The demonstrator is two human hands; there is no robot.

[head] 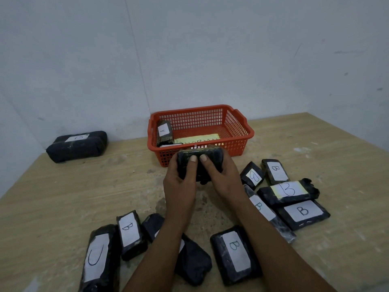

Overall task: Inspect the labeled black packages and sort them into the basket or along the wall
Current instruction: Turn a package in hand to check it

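Both hands hold one black package (212, 155) just in front of the red basket (240, 131). My left hand (181, 182) grips its left side and my right hand (223, 178) its right side, thumbs on top. Its label faces away, so I cannot read it. Inside the basket lies a package labeled A (164, 133) beside a yellow paper sign (200, 139). A large black package (76, 146) rests against the wall at the left. Several packages labeled B (301, 212) lie on the table at the right and near me.
A long package labeled C (99, 260) lies at the lower left, next to a B package (130, 234). Another B package (235, 253) sits under my right forearm's side. The wooden table (63, 197) meets white walls in a corner behind the basket.
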